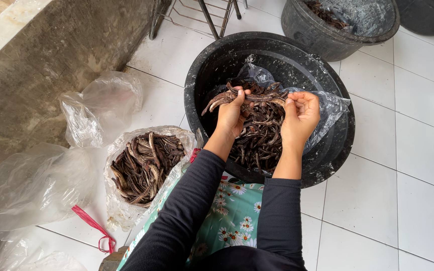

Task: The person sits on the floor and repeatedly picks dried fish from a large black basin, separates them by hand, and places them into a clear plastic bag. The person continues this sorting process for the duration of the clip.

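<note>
Dark pods [229,96] pinched in left hand [230,116] fingers, right hand [301,115] alongside, over black tub [202,75]

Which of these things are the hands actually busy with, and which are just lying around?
In use:
- left hand and right hand, each gripping dark pods
- big black tub that holds the pods
- clear bag inside the tub

Lying about:
- open bag of pods on the floor
- empty plastic bags
- red ribbon
- second black tub
- wire rack
</note>
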